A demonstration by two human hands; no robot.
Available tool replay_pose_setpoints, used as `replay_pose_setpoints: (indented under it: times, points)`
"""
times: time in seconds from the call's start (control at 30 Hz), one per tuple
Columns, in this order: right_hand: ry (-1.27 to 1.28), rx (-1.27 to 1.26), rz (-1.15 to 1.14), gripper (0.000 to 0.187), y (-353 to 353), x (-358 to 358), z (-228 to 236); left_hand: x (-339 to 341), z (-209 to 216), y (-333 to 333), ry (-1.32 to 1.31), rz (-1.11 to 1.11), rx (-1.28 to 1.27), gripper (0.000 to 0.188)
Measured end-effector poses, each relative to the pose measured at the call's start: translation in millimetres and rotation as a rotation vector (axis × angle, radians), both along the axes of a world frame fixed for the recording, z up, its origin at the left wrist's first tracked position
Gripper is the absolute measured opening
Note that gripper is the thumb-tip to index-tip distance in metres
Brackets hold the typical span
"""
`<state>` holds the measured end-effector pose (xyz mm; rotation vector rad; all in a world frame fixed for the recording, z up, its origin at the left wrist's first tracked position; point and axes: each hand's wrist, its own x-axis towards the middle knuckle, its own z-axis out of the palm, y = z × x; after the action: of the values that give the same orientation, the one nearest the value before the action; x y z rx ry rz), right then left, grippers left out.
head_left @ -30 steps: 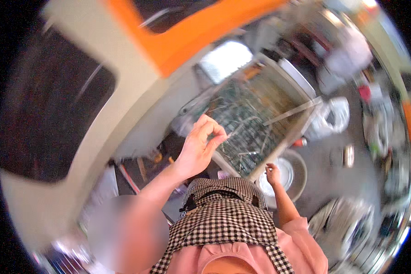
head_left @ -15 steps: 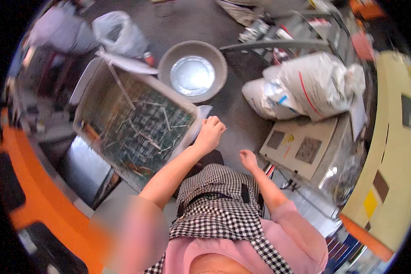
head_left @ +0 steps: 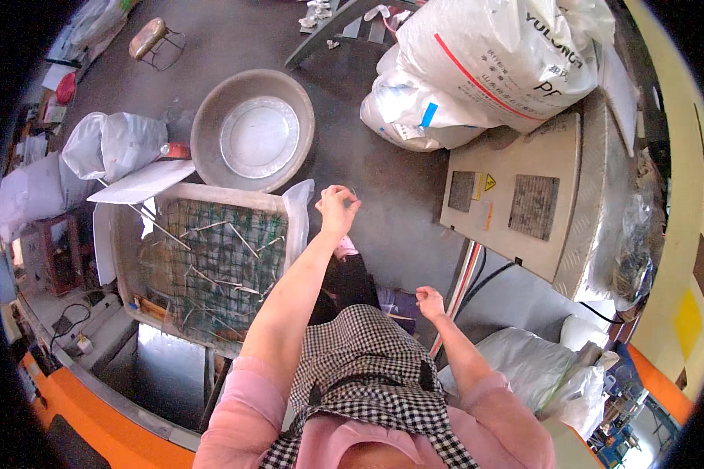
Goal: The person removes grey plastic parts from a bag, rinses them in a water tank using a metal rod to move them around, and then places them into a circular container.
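My left hand (head_left: 338, 209) is raised beside the right rim of a large grey bin, its fingers pinched together. A faint thin, curved bit shows at its fingertips, too small to name. The bin (head_left: 116, 248) holds a green mesh with several thin, pale, bent strips on it. White sheeting (head_left: 297, 213) hangs over its right edge. My right hand (head_left: 429, 302) hovers right of my lap, fingers curled in; whether anything is inside them is hidden. It is nearest to a red-and-white striped edge (head_left: 463, 283) of the machine frame.
A round basin (head_left: 206, 117) with a shiny bottom stands behind the bin. Large white sacks (head_left: 477, 70) rest on a beige machine cabinet (head_left: 497, 227) at right. White bags (head_left: 133, 141) lie at far left, and a small stool (head_left: 147, 37) stands farther back.
The view has turned and shifted, so bin and basin appear farther left and the sacks higher. My left hand sits slightly higher and farther left; my right hand appears lower. Both stay closed.
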<state>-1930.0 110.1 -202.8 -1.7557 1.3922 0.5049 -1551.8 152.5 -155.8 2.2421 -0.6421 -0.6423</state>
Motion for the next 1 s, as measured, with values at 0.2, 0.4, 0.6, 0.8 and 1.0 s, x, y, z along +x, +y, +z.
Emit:
replay_pose_setpoints:
  times: [0.2,0.4,0.6,0.8,1.0]
  points:
    - [-0.031,0.125,0.050,0.020,-3.3,39.4,-21.2,13.2,-30.6,6.8,0.003,0.032,0.047,0.018]
    - [-0.082,-0.010,0.225,0.020,-12.6,84.2,-61.3,24.8,-80.0,35.3,0.017,0.147,0.051,0.017]
    - [-0.304,-0.119,0.643,0.023,27.9,189.1,-121.3,19.1,-143.8,177.7,-0.068,0.366,0.139,0.019]
    - [-0.767,-0.050,1.118,0.027,120.1,324.4,-180.1,-1.6,-215.9,338.4,-0.360,0.507,0.430,0.018]
    - [-0.887,0.015,2.037,0.075,189.6,380.4,-207.8,-50.7,-275.0,432.1,-0.489,0.204,0.538,0.039]
